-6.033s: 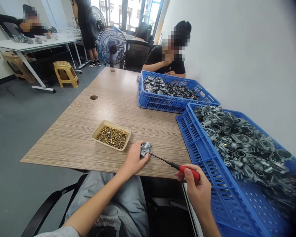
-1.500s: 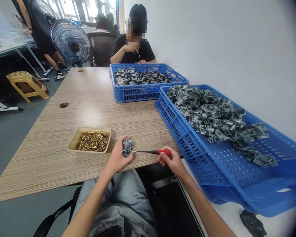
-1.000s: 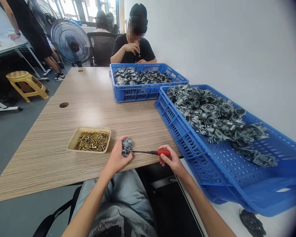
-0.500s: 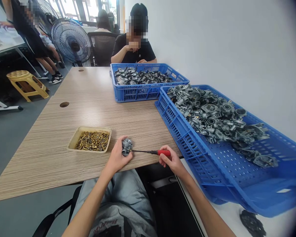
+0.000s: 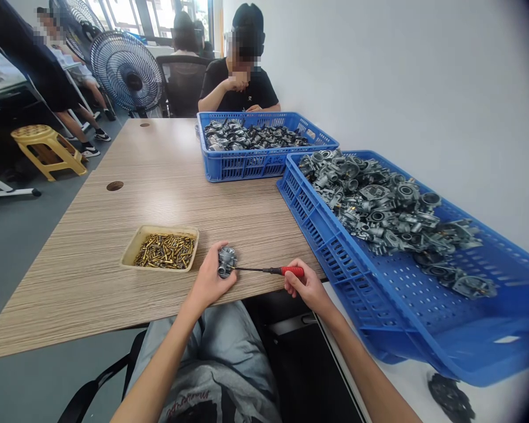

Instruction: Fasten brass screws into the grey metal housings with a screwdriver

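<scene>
My left hand (image 5: 210, 279) grips a small grey metal part (image 5: 226, 259) and holds it against the wooden table (image 5: 167, 188) near its front edge. My right hand (image 5: 306, 286) is closed on the red handle of a screwdriver (image 5: 273, 271). The thin black shaft runs left and its tip sits in the metal part. A beige tray of brass screws (image 5: 162, 249) lies just left of my left hand.
A blue crate (image 5: 335, 247) piled with grey metal parts stands to my right. A second blue crate (image 5: 247, 166) of parts sits behind it, in front of a seated person in black. Fans, a yellow stool (image 5: 46, 148) and other people are at the far left.
My hands, the part and the screwdriver have stayed almost still over the last second. A person at the far left has walked further left. Six seconds ago the view pointed more to the left.
</scene>
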The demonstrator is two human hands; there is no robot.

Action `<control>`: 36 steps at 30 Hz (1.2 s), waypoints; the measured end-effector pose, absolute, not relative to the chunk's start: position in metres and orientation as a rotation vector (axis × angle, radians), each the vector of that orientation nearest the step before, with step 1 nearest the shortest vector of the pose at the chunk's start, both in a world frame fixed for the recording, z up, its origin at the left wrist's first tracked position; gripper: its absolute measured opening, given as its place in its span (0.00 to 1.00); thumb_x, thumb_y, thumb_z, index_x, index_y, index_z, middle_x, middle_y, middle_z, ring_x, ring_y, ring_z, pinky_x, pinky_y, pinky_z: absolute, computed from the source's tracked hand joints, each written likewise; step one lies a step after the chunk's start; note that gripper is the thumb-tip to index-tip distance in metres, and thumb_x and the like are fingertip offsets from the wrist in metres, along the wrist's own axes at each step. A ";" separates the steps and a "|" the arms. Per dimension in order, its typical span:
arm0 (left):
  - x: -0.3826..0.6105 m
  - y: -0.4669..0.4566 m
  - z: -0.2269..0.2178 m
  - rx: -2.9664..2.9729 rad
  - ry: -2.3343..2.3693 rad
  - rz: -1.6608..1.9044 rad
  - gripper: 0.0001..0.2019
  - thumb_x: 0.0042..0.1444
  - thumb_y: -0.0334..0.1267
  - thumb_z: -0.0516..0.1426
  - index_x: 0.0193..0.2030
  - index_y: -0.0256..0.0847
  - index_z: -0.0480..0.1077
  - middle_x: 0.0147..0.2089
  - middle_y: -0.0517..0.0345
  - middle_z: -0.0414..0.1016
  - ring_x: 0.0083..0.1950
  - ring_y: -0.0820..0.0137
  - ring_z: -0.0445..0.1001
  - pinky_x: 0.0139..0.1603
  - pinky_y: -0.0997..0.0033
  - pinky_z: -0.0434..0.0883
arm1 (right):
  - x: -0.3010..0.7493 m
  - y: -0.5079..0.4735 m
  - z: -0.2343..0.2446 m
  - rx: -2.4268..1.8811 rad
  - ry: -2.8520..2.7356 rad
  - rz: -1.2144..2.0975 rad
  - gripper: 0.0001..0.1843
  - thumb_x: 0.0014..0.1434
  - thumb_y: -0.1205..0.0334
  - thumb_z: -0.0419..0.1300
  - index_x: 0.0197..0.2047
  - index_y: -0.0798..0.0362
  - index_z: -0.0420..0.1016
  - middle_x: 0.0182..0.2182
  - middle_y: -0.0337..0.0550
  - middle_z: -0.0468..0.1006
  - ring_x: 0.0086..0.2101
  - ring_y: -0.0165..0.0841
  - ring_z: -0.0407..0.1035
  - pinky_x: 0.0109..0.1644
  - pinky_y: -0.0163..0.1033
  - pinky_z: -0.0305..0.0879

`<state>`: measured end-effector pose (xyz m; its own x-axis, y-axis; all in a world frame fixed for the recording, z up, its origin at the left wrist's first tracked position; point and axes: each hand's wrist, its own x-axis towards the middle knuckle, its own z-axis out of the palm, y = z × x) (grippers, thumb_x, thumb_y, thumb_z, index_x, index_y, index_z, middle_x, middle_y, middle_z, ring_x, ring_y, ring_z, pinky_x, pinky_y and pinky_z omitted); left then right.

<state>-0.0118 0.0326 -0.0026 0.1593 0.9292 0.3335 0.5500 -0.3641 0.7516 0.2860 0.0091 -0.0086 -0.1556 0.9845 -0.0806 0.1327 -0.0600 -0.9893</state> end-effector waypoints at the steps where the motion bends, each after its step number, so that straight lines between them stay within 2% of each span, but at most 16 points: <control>1: -0.012 0.033 -0.002 1.978 1.399 1.090 0.34 0.56 0.35 0.62 0.69 0.42 0.57 0.62 0.45 0.72 0.62 0.57 0.74 0.67 0.55 0.70 | 0.286 0.009 -0.008 -1.282 -1.388 1.317 0.23 0.66 0.37 0.64 0.40 0.48 0.66 0.24 0.35 0.76 0.22 0.30 0.68 0.24 0.35 0.64; 11: -0.012 0.033 -0.001 1.962 1.388 1.084 0.33 0.57 0.35 0.61 0.69 0.43 0.57 0.64 0.45 0.70 0.64 0.56 0.73 0.69 0.53 0.68 | 0.284 0.009 -0.006 -1.288 -1.391 1.307 0.23 0.66 0.37 0.64 0.40 0.48 0.67 0.24 0.36 0.76 0.22 0.30 0.68 0.24 0.35 0.64; 36: -0.012 0.033 -0.001 1.971 1.391 1.085 0.32 0.56 0.35 0.61 0.68 0.42 0.58 0.62 0.46 0.71 0.61 0.58 0.74 0.67 0.55 0.70 | 0.284 0.009 -0.005 -1.287 -1.414 1.287 0.22 0.68 0.38 0.62 0.38 0.48 0.67 0.24 0.37 0.77 0.22 0.30 0.68 0.25 0.35 0.65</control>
